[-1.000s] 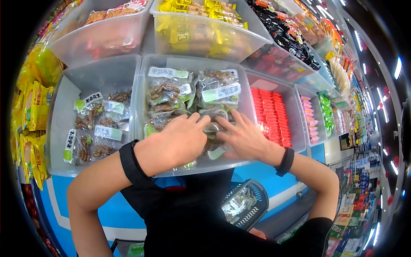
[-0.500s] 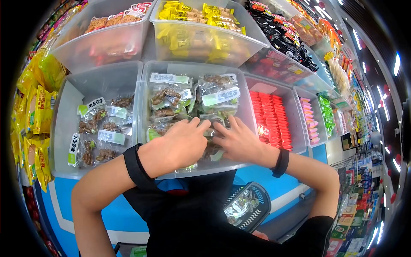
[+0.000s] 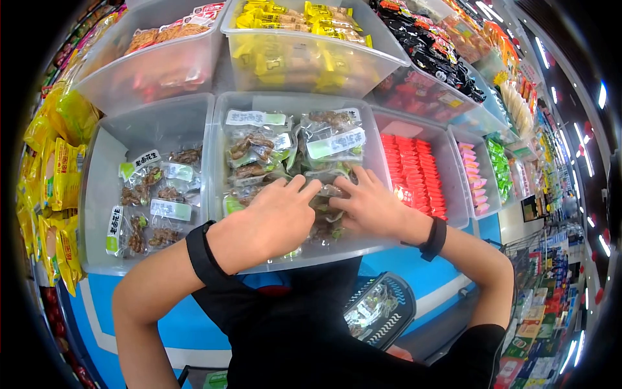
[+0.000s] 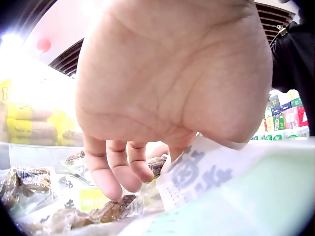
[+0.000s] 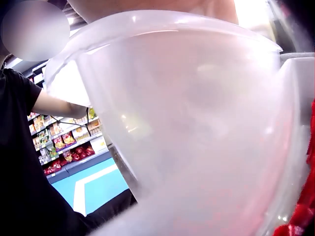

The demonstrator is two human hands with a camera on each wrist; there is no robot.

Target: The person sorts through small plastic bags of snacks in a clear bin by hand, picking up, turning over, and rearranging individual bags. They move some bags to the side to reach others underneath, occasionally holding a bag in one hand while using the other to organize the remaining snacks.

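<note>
While both hands are laid flat in the middle bin (image 3: 217,136), a snack packet (image 3: 327,194) is pressed between left hand (image 3: 269,217) and right hand (image 3: 369,204) — fingers straight, nothing gripped — fingertips meeting over it, neither nearer.

Bright, even shop light fills the head view, coming from ceiling strips (image 3: 578,157) at the far right. The fisheye lens bends the bins (image 3: 291,104) into curves and leaves black corners. Colours are strong, shadows soft. In the left wrist view the left hand (image 4: 172,73) fills the frame, slightly soft, with white glare at the upper left. The right wrist view is hazy, shot through a bin wall (image 5: 187,132) too close to focus.
</note>
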